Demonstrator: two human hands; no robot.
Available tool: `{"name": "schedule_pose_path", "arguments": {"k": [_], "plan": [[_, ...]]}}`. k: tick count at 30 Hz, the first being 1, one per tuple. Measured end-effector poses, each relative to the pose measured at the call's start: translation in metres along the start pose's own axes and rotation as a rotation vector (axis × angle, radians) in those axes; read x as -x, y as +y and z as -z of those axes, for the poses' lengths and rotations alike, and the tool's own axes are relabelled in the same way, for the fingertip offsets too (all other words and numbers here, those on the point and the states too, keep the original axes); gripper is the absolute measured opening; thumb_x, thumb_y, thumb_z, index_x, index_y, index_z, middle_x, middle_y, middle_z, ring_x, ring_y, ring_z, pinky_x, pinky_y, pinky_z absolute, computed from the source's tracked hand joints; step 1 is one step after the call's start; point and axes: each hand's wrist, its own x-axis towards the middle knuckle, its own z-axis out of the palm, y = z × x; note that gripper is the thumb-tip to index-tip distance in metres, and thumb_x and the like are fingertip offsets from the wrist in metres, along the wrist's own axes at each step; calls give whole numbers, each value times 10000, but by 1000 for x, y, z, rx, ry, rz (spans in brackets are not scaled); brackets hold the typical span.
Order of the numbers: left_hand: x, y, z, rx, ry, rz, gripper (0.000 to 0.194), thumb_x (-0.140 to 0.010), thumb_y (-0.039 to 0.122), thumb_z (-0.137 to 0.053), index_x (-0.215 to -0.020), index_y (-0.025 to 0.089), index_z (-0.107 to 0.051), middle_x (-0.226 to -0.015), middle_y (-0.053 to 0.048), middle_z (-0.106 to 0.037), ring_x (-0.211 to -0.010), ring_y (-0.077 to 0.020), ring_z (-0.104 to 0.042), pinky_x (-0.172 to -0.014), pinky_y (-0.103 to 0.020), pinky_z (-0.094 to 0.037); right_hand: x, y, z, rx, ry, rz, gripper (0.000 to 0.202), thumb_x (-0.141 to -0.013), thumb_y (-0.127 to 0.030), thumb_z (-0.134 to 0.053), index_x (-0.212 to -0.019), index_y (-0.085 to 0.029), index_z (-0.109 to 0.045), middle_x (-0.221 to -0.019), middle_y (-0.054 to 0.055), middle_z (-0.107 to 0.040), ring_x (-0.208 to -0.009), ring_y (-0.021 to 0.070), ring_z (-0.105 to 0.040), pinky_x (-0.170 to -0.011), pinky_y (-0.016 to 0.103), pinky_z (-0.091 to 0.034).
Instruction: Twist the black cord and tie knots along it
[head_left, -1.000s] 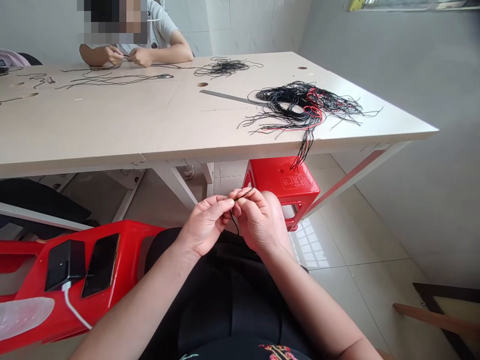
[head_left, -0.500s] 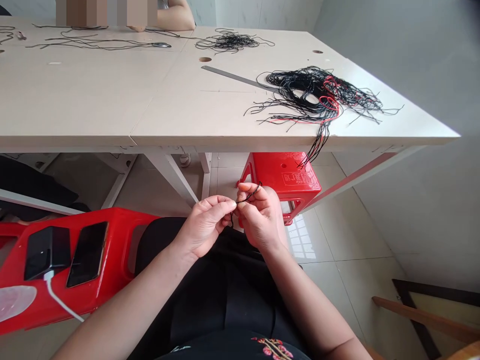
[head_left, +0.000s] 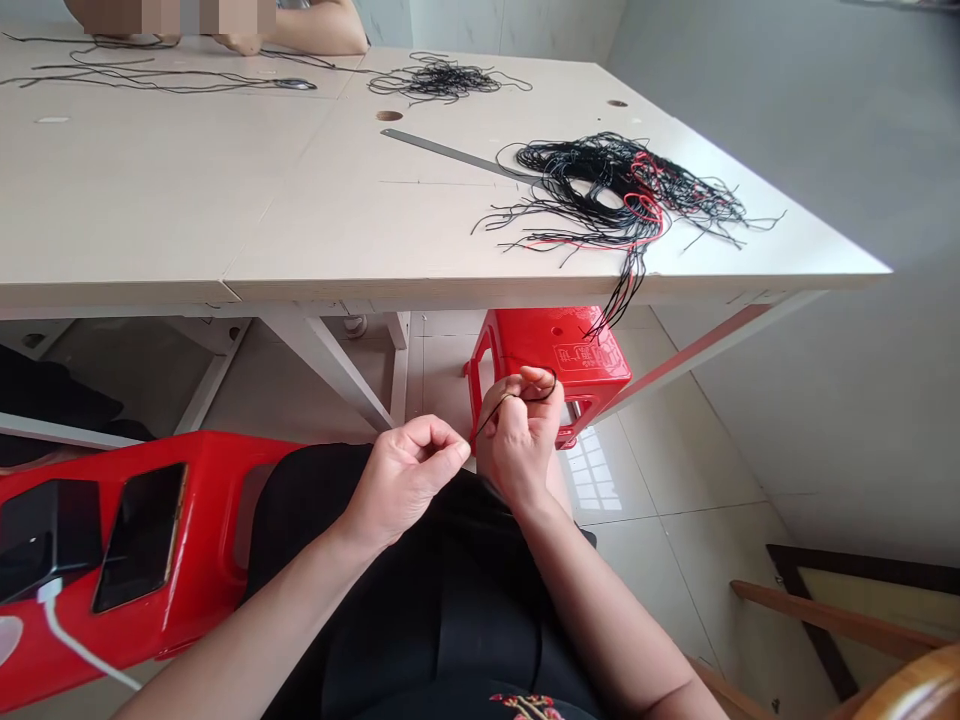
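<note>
My left hand (head_left: 411,474) is closed in a pinch above my lap, its thumb and index fingertips at one end of a thin black cord (head_left: 491,412). The cord runs up to my right hand (head_left: 523,436), whose fingers are curled round it, and a loop of it shows over the fingertips. A short gap separates the two hands. On the table's right part lies a large bundle of black cords (head_left: 592,215) with some red ones, several ends hanging over the front edge.
A metal ruler (head_left: 450,153) reaches under the bundle on the table (head_left: 300,230). Farther back are a smaller cord pile (head_left: 450,80) and another person's forearm (head_left: 322,27). Red stools (head_left: 214,500) stand left and under the table; the left one holds a phone (head_left: 142,535) and a black device (head_left: 56,530).
My hands have moved apart, stretching a piece of cord between them. My right hand has turned and closed more. The whole view has shifted slightly, with the table and stools farther left in it.
</note>
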Motion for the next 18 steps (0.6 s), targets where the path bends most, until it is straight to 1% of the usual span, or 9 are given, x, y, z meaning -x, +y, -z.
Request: {"name": "schedule_pose_path", "arguments": {"k": [3, 5, 8, 10, 11, 13, 15, 17, 18], "plan": [[5, -7, 4, -27, -51, 45, 198, -750, 238, -717, -612, 149, -607, -598, 39, -501, -580, -69, -405, -559, -205, -341, -22, 10, 17, 48, 182, 18, 283, -755, -213, -445, -1021, -262, -362, -876, -39, -482, -488, 45, -418, -462, 207, -400], [7, -11, 6, 56, -48, 127, 204, -718, 243, -750, -606, 141, -615, -582, 39, -494, -569, -62, -395, -547, -194, -335, -42, 18, 37, 82, 227, -3, 286, -743, -217, -461, -1011, -258, -371, -837, -54, -463, -472, 46, -418, -454, 213, -398], [8, -14, 5, 204, 0, 252, 197, -649, 222, -800, -585, 130, -638, -552, 37, -498, -546, -50, -399, -525, -171, -336, -71, 29, 78, 145, 256, -97, 220, -720, -230, -488, -921, -232, -400, -686, -86, -415, -427, 58, -384, -412, 217, -364], [7, -13, 3, 273, 28, 289, 183, -625, 232, -812, -601, 135, -658, -564, 27, -529, -554, -52, -434, -533, -162, -362, -81, 33, 103, 199, 277, -139, 226, -684, -224, -554, -860, -223, -411, -643, -101, -385, -423, 55, -353, -393, 210, -332], [5, -11, 3, 303, 42, 294, 180, -617, 244, -815, -615, 141, -667, -579, 21, -549, -563, -54, -453, -542, -159, -377, -82, 32, 112, 225, 298, -133, 237, -679, -227, -579, -844, -223, -409, -647, -99, -388, -442, 58, -367, -398, 208, -330], [3, -8, 1, 372, 69, 306, 188, -596, 262, -824, -631, 149, -677, -607, 10, -583, -580, -57, -481, -555, -154, -400, -71, 25, 121, 260, 334, -73, 242, -704, -257, -608, -844, -224, -413, -697, -76, -433, -504, 66, -415, -433, 208, -358], [2, -3, -1, 427, 88, 315, 199, -578, 263, -834, -627, 150, -676, -612, 7, -594, -579, -54, -489, -556, -149, -411, -47, 13, 114, 271, 291, -7, 212, -767, -331, -609, -877, -214, -471, -733, -51, -491, -534, 76, -449, -487, 232, -418], [2, 1, -3, 463, 96, 324, 203, -568, 255, -840, -618, 151, -673, -602, 10, -593, -569, -51, -490, -546, -145, -413, -16, -1, 96, 274, 117, 3, 240, -754, -371, -689, -866, -193, -574, -723, -16, -568, -539, 104, -511, -510, 274, -470], [3, 2, -4, 475, 97, 326, 202, -565, 250, -842, -615, 151, -673, -597, 10, -594, -564, -51, -491, -540, -144, -414, -2, -6, 84, 280, 20, 43, 215, -755, -349, -711, -864, -197, -606, -754, 2, -605, -566, 116, -546, -527, 282, -485]]}}
